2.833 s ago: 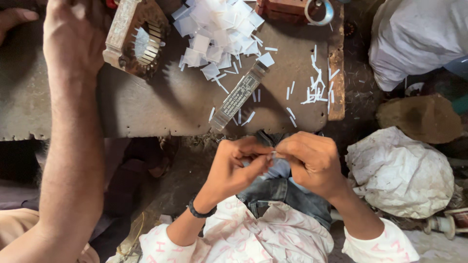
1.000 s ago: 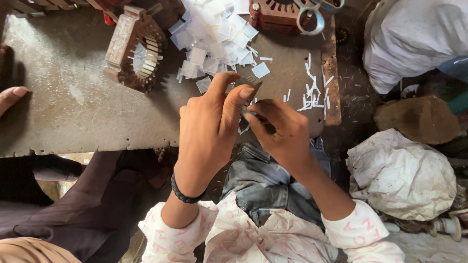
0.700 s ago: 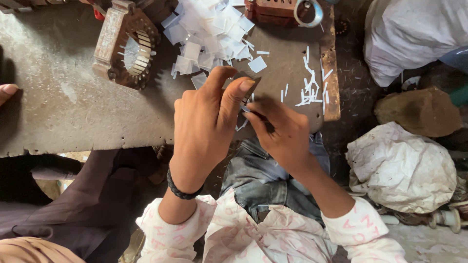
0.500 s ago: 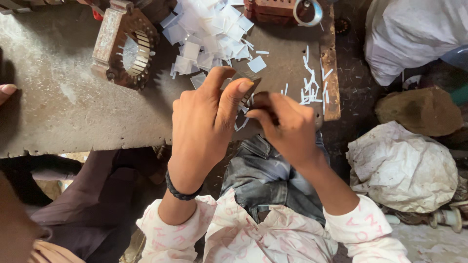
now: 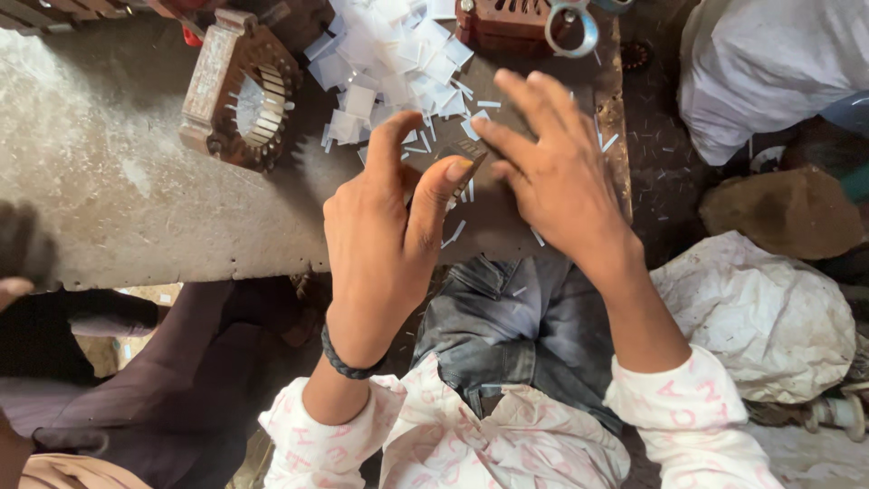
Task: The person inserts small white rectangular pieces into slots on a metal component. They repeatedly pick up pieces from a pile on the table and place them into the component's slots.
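My left hand (image 5: 385,235) rests on the front of the worn grey table (image 5: 118,199), pinching a narrow flat metal tool (image 5: 463,156) between thumb and forefinger; most of the tool is hidden under the hand. My right hand (image 5: 552,172) hovers beside it with its fingers spread, the forefinger tip touching the tool's exposed end. Just beyond both hands is a pile of small white paper slips (image 5: 398,63), with loose thin white strips (image 5: 453,231) scattered around the fingers.
A brown slotted ring-shaped motor core (image 5: 240,91) stands at the table's back left. A reddish block (image 5: 502,23) and scissors handles (image 5: 570,23) lie at the back right. White sacks (image 5: 760,308) sit on the floor to the right. Another person's fingertip (image 5: 14,290) shows at the left edge.
Both hands moved from my lap up onto the table. In the last half second my right hand opened and spread its fingers, while my left kept its pinch on the tool.
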